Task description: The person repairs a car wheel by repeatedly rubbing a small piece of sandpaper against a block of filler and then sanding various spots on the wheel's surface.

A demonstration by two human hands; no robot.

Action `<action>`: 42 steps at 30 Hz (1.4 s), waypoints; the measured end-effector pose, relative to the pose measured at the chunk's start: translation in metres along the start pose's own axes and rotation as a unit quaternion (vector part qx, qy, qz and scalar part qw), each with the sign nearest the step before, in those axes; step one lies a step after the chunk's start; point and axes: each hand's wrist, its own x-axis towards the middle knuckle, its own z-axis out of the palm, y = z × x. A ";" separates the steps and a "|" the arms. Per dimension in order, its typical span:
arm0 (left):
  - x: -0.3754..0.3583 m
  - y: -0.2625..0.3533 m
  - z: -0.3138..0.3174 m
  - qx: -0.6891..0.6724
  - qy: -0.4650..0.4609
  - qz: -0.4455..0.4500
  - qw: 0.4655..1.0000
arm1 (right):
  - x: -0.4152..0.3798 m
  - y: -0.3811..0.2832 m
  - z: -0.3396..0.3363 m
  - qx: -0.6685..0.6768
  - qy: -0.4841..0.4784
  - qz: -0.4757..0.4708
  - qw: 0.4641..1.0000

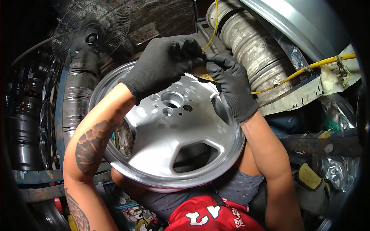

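A silver wheel rim (154, 144) lies face up over my thighs, its centre bore and bolt holes showing. Above its far part, my left hand (167, 63), in a dark grey glove, has its fingers closed at a small yellowish-brown piece (202, 73). My right hand (231, 82), gloved the same way, pinches the right end of that piece. The two hands nearly meet at the fingertips. The piece looks thin and flat, partly covered by the fingers.
A fan (91, 37) stands at the upper left beside stacked rims (79, 92). More dusty rims (254, 46) line the upper right. A yellow hose (300, 72) crosses the right side over a pale sheet (295, 101). A metal rack frames the left.
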 end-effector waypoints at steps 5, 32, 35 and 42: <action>-0.002 0.001 -0.003 -0.102 -0.054 -0.099 0.988 | 0.007 -0.002 -0.005 0.003 -0.051 0.019 0.999; 0.000 0.011 -0.002 -0.271 -0.058 -0.159 0.948 | -0.008 -0.016 0.010 -0.263 0.081 -0.130 0.952; -0.001 0.008 -0.004 -0.283 -0.056 -0.146 0.946 | -0.004 -0.013 0.014 -0.187 0.060 -0.151 0.969; -0.002 -0.002 -0.002 -0.300 -0.060 -0.139 0.942 | 0.001 -0.016 -0.014 -0.152 -0.032 0.043 0.987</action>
